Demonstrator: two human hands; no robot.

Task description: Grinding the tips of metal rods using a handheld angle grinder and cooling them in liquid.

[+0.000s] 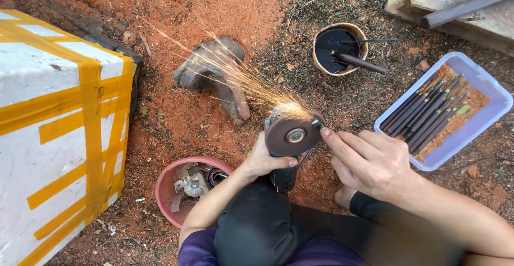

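Note:
My left hand [265, 160] grips the dark body of an angle grinder [285, 176], whose round disc [292, 134] faces up at me. My right hand [369, 161] pinches a small thin metal tool [317, 125] against the disc's right edge. A fan of bright sparks [235, 76] streams from the disc up and to the left over the red dirt. My knee in dark trousers [262, 223] is just below the grinder.
A lilac plastic tray [495, 100] with several dark chisels lies at right. A small bowl of black liquid [338, 46] holds sticks. A pink bowl [166, 191] of metal parts sits by my left arm, a white box with yellow tape [53, 132] at left, a gnarled wood piece [214, 68] ahead.

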